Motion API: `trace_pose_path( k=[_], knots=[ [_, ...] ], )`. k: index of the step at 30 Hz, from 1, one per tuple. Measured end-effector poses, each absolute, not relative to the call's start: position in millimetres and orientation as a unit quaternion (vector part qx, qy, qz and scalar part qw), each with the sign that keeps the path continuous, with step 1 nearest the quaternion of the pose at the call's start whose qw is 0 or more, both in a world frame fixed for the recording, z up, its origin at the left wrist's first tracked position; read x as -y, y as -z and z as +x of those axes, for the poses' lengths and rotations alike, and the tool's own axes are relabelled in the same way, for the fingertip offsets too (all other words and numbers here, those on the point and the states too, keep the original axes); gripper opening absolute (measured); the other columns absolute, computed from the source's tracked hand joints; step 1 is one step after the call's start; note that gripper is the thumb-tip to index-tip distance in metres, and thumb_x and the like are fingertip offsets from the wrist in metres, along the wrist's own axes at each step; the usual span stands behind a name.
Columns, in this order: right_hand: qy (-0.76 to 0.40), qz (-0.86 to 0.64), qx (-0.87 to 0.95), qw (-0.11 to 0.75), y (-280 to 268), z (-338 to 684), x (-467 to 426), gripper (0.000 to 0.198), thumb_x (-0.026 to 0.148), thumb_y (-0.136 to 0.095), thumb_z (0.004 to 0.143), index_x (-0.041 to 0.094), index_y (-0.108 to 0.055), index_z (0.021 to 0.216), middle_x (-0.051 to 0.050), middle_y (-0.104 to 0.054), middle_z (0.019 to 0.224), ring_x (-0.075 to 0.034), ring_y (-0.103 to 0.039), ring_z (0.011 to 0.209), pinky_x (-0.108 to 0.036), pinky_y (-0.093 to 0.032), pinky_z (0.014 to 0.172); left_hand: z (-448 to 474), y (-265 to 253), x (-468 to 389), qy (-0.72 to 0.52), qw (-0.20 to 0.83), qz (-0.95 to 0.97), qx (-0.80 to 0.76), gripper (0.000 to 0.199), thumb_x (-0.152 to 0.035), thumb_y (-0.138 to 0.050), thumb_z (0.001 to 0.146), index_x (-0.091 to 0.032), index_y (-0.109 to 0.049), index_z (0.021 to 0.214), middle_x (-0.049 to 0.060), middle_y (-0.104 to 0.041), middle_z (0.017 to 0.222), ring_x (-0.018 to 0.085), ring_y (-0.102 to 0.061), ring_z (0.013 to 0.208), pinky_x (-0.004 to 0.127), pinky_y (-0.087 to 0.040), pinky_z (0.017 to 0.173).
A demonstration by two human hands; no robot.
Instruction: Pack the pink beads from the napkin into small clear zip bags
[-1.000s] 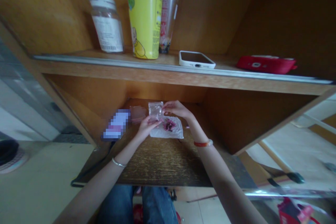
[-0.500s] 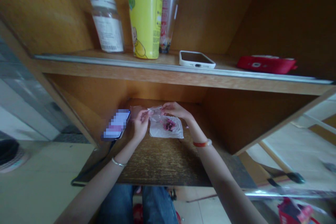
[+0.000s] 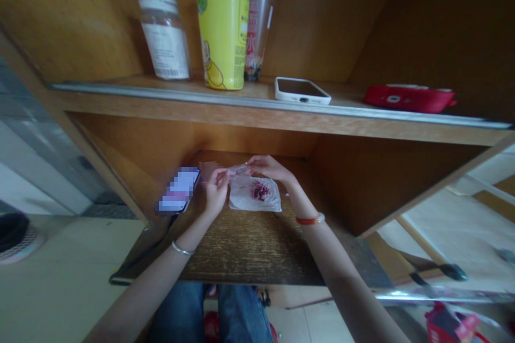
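Between my two hands a small clear plastic bag (image 3: 238,169) is stretched above the desk. My left hand (image 3: 217,188) pinches its left end, and my right hand (image 3: 266,167) pinches its right end. Just below the bag lies a white paper sheet (image 3: 241,201), with a cluster of dark pink beads (image 3: 260,191) on it. Another piece of clear plastic (image 3: 207,171) rests behind my left hand, partly hidden by it. A phone (image 3: 178,191) with a lit, blurred screen leans to the left of that hand.
On the shelf above stand a white-capped jar (image 3: 164,37), a yellow bottle (image 3: 223,27) and a clear tumbler (image 3: 262,21). A white-edged phone (image 3: 301,91) and a red case (image 3: 409,99) lie to their right. The shelf edge (image 3: 241,104) overhangs the wooden desk (image 3: 241,249).
The clear bag has tilted and flattened between my fingers, so it hangs less over the white paper. My hands have barely moved, and the beads lie where they were.
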State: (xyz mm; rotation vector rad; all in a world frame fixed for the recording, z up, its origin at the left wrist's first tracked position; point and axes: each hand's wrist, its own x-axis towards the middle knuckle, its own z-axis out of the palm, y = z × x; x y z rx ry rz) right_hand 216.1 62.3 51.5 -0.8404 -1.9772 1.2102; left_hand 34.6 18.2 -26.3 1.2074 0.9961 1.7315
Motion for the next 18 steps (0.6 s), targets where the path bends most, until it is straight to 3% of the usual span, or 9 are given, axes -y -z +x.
trace_pose_path(
  k=[4,10,18],
  knots=[
    [-0.423,-0.334,0.773,0.334,-49.5,215.7,-65.3,0.011,0.027,-0.065,0.075,0.019,-0.066,0.083,-0.002,-0.067,0.080,-0.014,-0.060,0.075,-0.028,-0.048,0.072,34.7,26.6,-18.6,-0.694,0.354,0.485,-0.398,0.023,-0.041,-0.064,0.076,-0.021,-0.060,0.086,0.005,-0.067,0.097,0.018,-0.063,0.089,0.028,-0.046,0.083],
    [-0.390,-0.323,0.791,0.344,-46.2,217.3,-68.7,0.010,0.029,-0.064,0.077,0.020,-0.067,0.081,-0.002,-0.068,0.080,-0.014,-0.060,0.074,-0.029,-0.048,0.072,33.9,28.6,-20.2,-0.701,0.305,0.502,-0.405,0.026,-0.042,-0.062,0.078,-0.017,-0.061,0.085,0.004,-0.068,0.084,0.017,-0.065,0.081,0.030,-0.049,0.079],
    [-0.412,-0.330,0.781,0.334,-46.0,217.1,-67.8,0.013,0.033,-0.067,0.075,0.021,-0.069,0.081,-0.002,-0.068,0.077,-0.013,-0.058,0.068,-0.028,-0.047,0.064,35.4,27.6,-20.3,-0.705,0.350,0.476,-0.392,0.026,-0.040,-0.068,0.073,-0.017,-0.060,0.083,0.004,-0.069,0.081,0.016,-0.066,0.077,0.029,-0.051,0.076]
  ],
)
